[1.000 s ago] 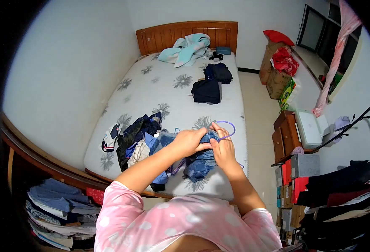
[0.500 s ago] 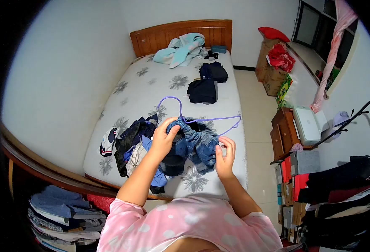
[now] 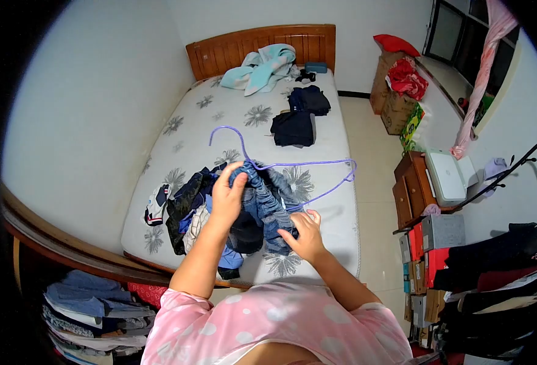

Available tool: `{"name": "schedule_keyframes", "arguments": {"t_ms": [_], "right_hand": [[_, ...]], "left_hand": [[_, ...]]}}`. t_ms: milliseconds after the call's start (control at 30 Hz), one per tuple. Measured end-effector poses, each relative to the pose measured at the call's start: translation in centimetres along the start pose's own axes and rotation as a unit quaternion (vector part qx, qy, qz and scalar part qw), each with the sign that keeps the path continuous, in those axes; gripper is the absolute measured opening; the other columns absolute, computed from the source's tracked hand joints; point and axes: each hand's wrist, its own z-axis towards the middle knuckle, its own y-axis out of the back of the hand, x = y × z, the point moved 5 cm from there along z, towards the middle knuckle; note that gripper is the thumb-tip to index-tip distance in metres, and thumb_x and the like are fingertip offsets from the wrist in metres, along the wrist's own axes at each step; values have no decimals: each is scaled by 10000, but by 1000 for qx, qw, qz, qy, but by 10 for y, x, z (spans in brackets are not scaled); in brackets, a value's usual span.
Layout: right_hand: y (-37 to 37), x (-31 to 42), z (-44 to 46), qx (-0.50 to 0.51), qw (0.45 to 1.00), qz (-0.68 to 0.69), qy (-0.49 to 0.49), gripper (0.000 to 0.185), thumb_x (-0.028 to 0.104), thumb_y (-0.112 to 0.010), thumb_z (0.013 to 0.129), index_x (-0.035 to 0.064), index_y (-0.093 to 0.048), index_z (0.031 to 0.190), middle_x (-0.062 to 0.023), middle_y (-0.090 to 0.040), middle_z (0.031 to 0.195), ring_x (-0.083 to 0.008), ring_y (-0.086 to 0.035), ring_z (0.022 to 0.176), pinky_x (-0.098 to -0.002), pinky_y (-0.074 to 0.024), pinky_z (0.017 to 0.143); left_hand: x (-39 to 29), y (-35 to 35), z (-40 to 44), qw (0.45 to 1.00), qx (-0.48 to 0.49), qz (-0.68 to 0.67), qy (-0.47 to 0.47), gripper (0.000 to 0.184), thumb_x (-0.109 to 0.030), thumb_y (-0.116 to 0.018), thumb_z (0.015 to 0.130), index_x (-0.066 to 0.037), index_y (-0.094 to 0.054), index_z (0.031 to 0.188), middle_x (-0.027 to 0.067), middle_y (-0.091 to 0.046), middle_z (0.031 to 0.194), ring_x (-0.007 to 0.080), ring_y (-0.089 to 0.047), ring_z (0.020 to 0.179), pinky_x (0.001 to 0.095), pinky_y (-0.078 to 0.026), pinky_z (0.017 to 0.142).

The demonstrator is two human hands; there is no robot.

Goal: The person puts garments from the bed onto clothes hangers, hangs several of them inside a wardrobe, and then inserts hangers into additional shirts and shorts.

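While your left hand [image 3: 226,194] pinches the denim garment [image 3: 273,207], your half-open right hand [image 3: 305,236] has shifted left, grip unclear, with more purple hanger [image 3: 308,163] bare.

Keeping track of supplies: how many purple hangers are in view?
1. The purple hanger is at the denim garment that the left hand grips, its hook sticking out past the fabric. Others may be hidden in the rumpled clothes pile.
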Motion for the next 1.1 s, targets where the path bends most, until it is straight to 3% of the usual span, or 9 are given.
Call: {"name": "schedule_keyframes", "arguments": {"t_ms": [133,167,267,433,800,900,1000,1033,1100], "right_hand": [[7,-19,-11,5,999,10,42,313,201,-680,750,23,-570,982,-104,-612,967,-241,-570,969,-500,-202,1020],[11,-26,-11,9,1000,14,27,246,99,-636,721,37,-584,953,-86,-616,968,-229,-574,983,-526,-172,1040],[44,-38,-1,13,998,-41,35,254,27,-575,676,55,-600,927,-71,-621,964,-217,-580,968,-539,-159,1048],[97,-49,19,-35,987,-142,74,209,-47,-538,665,101,-605,796,-17,-582,765,-189,-582,832,-529,-232,1027],[129,-31,49,-20,973,-198,113,121,-35,-546,689,86,-550,691,-15,-521,657,-190,-568,741,-469,-313,941],[112,-26,50,-4,974,-191,119,135,-13,-563,677,94,-597,752,-39,-565,791,-205,-573,857,-480,-308,961],[114,8,56,-82,986,-91,116,249,26,-596,683,116,-637,911,-100,-557,1033,-235,-517,1030,-473,-306,985],[107,-9,50,-97,993,-17,62,395,104,-665,717,95,-606,1108,-163,-470,1247,-297,-434,1179,-455,-272,1033],[105,-24,50,-98,987,120,-36,453,160,-692,737,62,-567,1162,-183,-449,1286,-325,-411,1210,-449,-254,1050]], "left_hand": [[9,9,-2,999,-7,-44,25,261,-210,-574,898,-4,-574,1058,46,-581,1002,120,-504,939,245,-382,860],[15,12,-4,996,-23,-68,48,259,-218,-574,902,-15,-576,1063,34,-573,1008,118,-492,953,237,-364,876],[17,21,0,980,-25,-184,75,258,-231,-568,911,-24,-571,1065,-10,-558,958,98,-491,898,231,-372,840],[13,28,-1,998,25,-62,16,300,-273,-567,906,16,-596,979,16,-579,913,99,-501,855,233,-386,806],[-28,24,-8,989,123,87,-6,206,-182,-604,865,17,-619,916,64,-638,865,126,-566,823,257,-438,772],[-30,8,-14,984,138,112,-19,196,-163,-602,855,17,-611,932,105,-653,858,167,-608,802,264,-455,751],[-22,10,-18,990,110,83,-28,222,-195,-595,870,19,-611,928,84,-646,857,148,-587,800,262,-448,750],[-15,15,-17,993,94,69,-30,230,-203,-593,875,20,-611,926,75,-642,857,139,-578,800,261,-445,749],[-4,24,-19,996,79,34,-19,257,-234,-589,886,20,-609,923,43,-622,858,108,-541,802,252,-434,747]]}}
